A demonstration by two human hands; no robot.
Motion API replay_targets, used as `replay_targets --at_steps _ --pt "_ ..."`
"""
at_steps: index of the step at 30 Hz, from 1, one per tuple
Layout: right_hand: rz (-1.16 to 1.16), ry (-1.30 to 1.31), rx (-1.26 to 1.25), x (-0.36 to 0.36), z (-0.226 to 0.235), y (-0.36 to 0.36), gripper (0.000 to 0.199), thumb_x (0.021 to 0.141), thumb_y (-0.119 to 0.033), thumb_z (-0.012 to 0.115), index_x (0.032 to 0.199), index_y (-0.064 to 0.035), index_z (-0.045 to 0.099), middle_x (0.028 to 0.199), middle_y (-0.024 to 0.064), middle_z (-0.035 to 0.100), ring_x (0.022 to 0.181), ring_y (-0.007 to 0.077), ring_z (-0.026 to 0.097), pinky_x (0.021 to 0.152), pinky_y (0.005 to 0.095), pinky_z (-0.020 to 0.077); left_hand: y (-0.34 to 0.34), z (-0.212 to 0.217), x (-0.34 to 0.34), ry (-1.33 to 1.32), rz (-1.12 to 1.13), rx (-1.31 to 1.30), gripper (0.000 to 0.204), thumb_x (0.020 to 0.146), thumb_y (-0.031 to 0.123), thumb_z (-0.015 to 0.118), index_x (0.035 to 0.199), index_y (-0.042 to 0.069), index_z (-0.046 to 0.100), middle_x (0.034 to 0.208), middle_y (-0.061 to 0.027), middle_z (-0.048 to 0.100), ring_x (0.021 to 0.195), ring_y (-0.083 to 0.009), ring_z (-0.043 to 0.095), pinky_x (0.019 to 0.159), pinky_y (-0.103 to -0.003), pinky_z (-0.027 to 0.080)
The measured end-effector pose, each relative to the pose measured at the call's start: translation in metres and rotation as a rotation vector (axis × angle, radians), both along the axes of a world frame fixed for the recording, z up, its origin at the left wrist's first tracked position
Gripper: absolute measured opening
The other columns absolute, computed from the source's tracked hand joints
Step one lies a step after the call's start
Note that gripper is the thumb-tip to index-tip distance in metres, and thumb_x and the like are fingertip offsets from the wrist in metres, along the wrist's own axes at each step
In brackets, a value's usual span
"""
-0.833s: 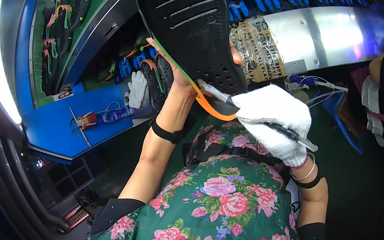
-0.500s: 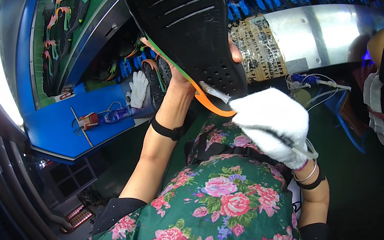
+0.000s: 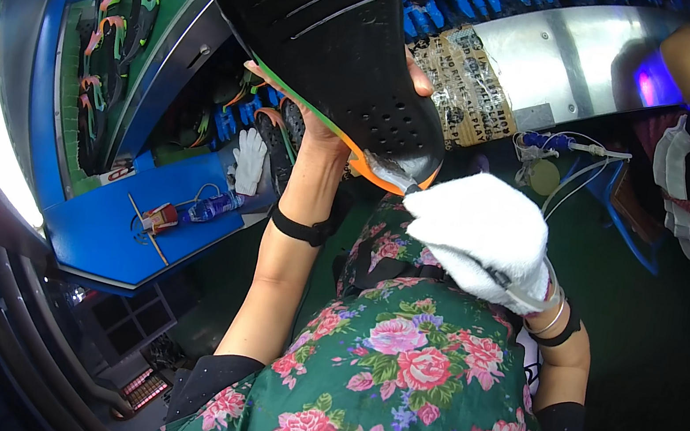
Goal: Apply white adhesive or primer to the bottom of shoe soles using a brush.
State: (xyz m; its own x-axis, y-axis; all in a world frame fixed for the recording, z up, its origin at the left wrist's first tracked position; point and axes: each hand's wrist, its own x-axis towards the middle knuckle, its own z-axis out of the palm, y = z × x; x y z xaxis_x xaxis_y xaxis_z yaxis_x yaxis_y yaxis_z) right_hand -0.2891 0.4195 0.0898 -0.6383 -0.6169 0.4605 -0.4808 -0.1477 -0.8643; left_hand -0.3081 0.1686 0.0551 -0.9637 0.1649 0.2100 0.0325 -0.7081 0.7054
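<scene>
Head view: left hand (image 3: 322, 127) holds black shoe sole (image 3: 327, 34) up high, fingers wrapped round its orange-green edge. Right hand (image 3: 484, 236) in white glove grips thin brush (image 3: 392, 172), tip touching sole's heel end. Blue worktop (image 3: 138, 229) lies below left.

A brown taped label (image 3: 464, 86) lies on the metal panel (image 3: 565, 57).

We see open room over the green floor (image 3: 640, 331) to our right, with only loose cables (image 3: 567, 160) near its top. To our left, the blue bench (image 3: 120, 227), its white glove (image 3: 248, 161) and the shoe rack (image 3: 117, 39) crowd any passage.
</scene>
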Motion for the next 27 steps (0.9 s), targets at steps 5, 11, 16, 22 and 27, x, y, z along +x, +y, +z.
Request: replay_targets --at_steps 5,11,16,22,27 --pt "-0.035 0.052 -0.061 0.011 0.009 -0.008 0.031 0.079 -0.003 0.08 0.108 -0.0139 0.08 0.109 0.0058 0.078 0.094 0.0252 0.074 0.08 0.0358 0.0593 0.003 -0.006 0.011 -0.101 0.047 0.038 0.089 0.084 0.077 0.064 0.124 -0.003 0.062 0.11 -0.0163 0.065 0.104 -0.031 0.07 0.097 -0.046 0.057" --pt "-0.124 -0.006 -0.061 0.009 0.009 -0.004 0.026 0.073 -0.002 0.085 0.097 -0.0118 0.08 0.1 0.0078 0.079 0.09 0.026 0.075 0.079 0.0355 0.059 0.005 -0.006 0.011 -0.194 0.095 0.088 0.094 0.076 0.074 0.074 0.129 -0.002 0.06 0.113 -0.0166 0.067 0.109 -0.03 0.07 0.099 -0.044 0.059" --pt "-0.062 -0.115 -0.077 0.008 0.004 -0.003 0.029 0.076 0.001 0.081 0.103 -0.01 0.08 0.108 0.0092 0.078 0.097 0.0257 0.074 0.081 0.0347 0.0586 0.002 -0.017 0.01 -0.197 0.095 0.106 0.104 0.073 0.085 0.066 0.129 -0.003 0.06 0.113 -0.0167 0.068 0.106 -0.0308 0.07 0.097 -0.045 0.058" --pt "-0.248 -0.178 -0.036 0.01 -0.005 0.001 0.017 0.077 0.002 0.081 0.093 -0.0042 0.078 0.099 0.0143 0.078 0.089 0.0264 0.074 0.078 0.0353 0.0582 0.004 -0.016 -0.003 -0.068 0.019 0.095 0.098 0.08 0.083 0.062 0.126 -0.003 0.061 0.112 -0.0161 0.067 0.104 -0.0309 0.069 0.098 -0.044 0.054" --pt "-0.049 -0.214 -0.04 0.006 -0.005 0.003 0.021 0.078 0.0 0.08 0.098 -0.0037 0.08 0.101 0.0122 0.078 0.088 0.0241 0.075 0.078 0.0344 0.059 0.001 -0.016 -0.006 0.019 -0.051 0.028 0.077 0.092 0.066 0.065 0.126 -0.004 0.06 0.114 -0.0155 0.066 0.104 -0.0306 0.069 0.099 -0.046 0.053"
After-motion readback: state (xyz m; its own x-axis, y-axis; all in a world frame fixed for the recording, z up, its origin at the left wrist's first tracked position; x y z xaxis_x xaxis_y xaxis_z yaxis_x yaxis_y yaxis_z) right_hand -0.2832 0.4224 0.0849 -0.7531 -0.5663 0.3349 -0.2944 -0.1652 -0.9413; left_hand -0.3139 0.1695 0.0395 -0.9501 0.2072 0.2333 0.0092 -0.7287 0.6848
